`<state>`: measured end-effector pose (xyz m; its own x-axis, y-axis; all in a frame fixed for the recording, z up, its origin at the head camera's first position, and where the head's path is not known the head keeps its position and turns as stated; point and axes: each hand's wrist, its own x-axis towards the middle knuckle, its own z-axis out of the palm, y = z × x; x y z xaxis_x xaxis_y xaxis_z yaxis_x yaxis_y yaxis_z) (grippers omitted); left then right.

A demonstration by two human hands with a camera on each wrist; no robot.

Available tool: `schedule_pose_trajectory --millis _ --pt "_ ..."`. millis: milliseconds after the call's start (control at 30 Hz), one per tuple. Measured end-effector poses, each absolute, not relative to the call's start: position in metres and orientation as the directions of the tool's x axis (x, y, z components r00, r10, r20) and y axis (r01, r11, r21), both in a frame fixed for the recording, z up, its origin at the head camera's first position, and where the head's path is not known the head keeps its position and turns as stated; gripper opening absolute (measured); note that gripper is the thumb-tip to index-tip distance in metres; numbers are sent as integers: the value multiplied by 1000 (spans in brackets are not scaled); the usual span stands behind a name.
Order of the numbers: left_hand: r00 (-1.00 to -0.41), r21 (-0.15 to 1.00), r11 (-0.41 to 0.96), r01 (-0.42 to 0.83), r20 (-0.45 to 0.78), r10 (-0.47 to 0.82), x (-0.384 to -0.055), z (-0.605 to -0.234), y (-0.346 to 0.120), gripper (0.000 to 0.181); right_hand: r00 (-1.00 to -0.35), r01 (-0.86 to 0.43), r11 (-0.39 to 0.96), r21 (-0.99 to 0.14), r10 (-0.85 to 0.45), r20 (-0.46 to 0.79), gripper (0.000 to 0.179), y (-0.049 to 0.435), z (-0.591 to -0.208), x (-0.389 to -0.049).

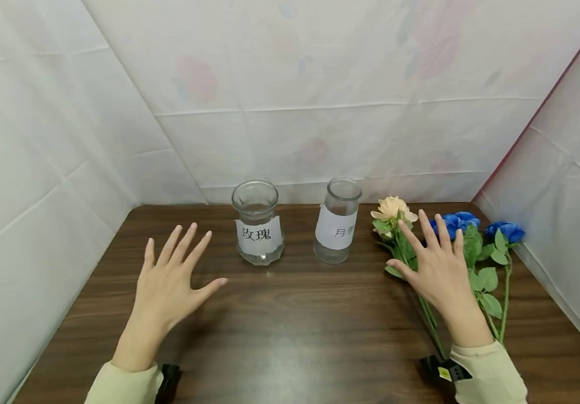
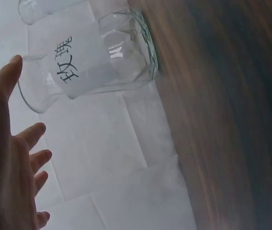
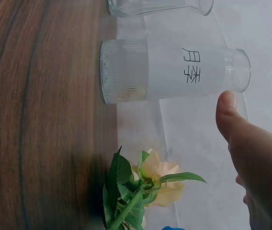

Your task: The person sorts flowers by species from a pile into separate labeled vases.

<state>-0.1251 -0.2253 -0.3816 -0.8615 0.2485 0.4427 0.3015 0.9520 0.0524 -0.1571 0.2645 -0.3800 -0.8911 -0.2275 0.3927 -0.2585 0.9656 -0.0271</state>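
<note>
My left hand (image 1: 166, 289) is held over the left of the table, fingers spread, holding nothing. Nearest to it stands a flared glass vase (image 1: 258, 255) with a white paper label (image 2: 73, 55). On the right, my right hand (image 1: 441, 275) hovers with spread fingers above the flowers and grips nothing. A cream flower (image 1: 393, 209) with green leaves lies beside its fingertips. Two blue flowers (image 1: 506, 231) lie farther right, their stems partly hidden under the hand and wrist. Left of the right hand, a straight glass vase (image 3: 124, 72) stands upright, also with a white label (image 1: 334, 229).
Both vases stand toward the back of the dark wooden table (image 1: 280, 336). White cloth (image 1: 290, 134) with faint pink blossoms hangs behind, and more cloth walls off the left and right sides. Each wrist wears a black strap (image 1: 443, 367) at a pale sleeve (image 1: 492, 376).
</note>
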Motion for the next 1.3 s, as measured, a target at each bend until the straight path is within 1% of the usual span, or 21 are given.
schedule_pose_trajectory --millis 267,433,500,600,667,733,800,867,933,1000,1100,1233,1300 --pt "-888 236 903 358 384 252 -134 -378 -216 87 -894 -262 965 -29 -231 384 85 262 -376 -161" --pt "-899 370 847 382 362 248 -152 -381 -215 81 -896 -267 963 -40 -233 377 85 258 -374 -164" --pt "-910 453 807 379 340 236 -163 -385 -216 76 -901 -267 962 -49 -231 368 85 257 -374 -164" --pt "-934 606 714 351 283 218 -181 -392 -218 68 -904 -263 963 -56 -226 364 84 255 -374 -163" --pt "-941 715 612 337 258 217 -193 -397 -218 64 -903 -263 963 -62 -223 366 84 255 -373 -163" --pt "-940 798 500 337 256 224 -204 -402 -215 61 -903 -263 963 -66 -221 368 83 256 -373 -162" --pt "-932 854 385 350 276 234 -214 -406 -210 59 -904 -262 962 -71 -219 368 83 256 -372 -160" --pt "-924 884 297 360 294 244 -222 -410 -205 58 -906 -259 963 -73 -216 365 82 257 -372 -158" --pt "-923 906 237 351 292 249 -228 -412 -201 56 -907 -256 964 -71 -214 364 81 259 -373 -157" --pt "-930 922 209 325 272 250 -231 -413 -196 56 -906 -255 964 -71 -213 366 81 260 -373 -156" --pt "-945 940 201 275 226 235 -235 -415 -192 57 -901 -263 962 -69 -220 375 81 260 -373 -154" --pt "-943 942 176 287 245 225 -237 -416 -189 54 -890 -288 955 -72 -240 388 80 259 -371 -153" --pt "-936 941 139 307 273 223 -237 -416 -187 51 -884 -304 950 -77 -251 395 79 257 -369 -153"
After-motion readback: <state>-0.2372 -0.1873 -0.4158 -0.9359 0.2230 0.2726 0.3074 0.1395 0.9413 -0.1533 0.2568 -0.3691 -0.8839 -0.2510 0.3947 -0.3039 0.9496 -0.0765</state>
